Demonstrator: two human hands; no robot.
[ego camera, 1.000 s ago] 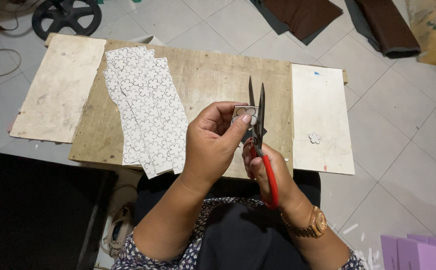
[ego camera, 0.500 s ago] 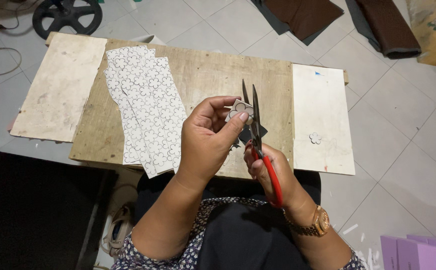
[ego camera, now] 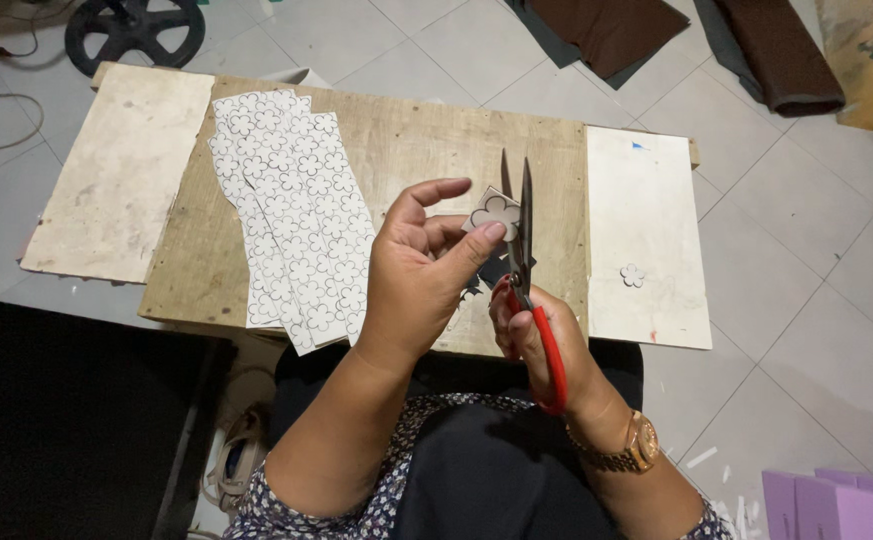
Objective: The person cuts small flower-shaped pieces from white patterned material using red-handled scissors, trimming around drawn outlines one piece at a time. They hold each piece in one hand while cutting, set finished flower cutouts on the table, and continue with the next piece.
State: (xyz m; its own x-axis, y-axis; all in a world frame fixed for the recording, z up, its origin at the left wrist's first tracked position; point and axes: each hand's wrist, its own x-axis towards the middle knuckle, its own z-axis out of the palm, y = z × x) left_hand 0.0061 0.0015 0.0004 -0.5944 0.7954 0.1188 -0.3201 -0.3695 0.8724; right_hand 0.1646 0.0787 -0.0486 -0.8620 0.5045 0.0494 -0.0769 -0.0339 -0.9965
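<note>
My left hand (ego camera: 421, 265) pinches a small paper piece with a flower outline (ego camera: 494, 212) between thumb and fingers, above the wooden board (ego camera: 416, 130). My right hand (ego camera: 536, 335) grips red-handled scissors (ego camera: 523, 260), blades pointing up and slightly apart, with the flower piece against the blades. Sheets printed with many flower outlines (ego camera: 291, 210) lie on the board to the left of my hands. One cut-out flower (ego camera: 633, 275) rests on a white panel (ego camera: 646, 200) at the right.
A pale worn panel (ego camera: 121, 170) lies on the board's left end. Dark brown fabric (ego camera: 646, 30) lies on the tiled floor beyond. A black wheel (ego camera: 136, 30) stands at far left, purple sheets (ego camera: 836, 500) at bottom right, paper scraps on the floor near them.
The scissors and the flower piece have shifted a little to the left and back, and the piece has been turned between my fingers while the blades work around it.
</note>
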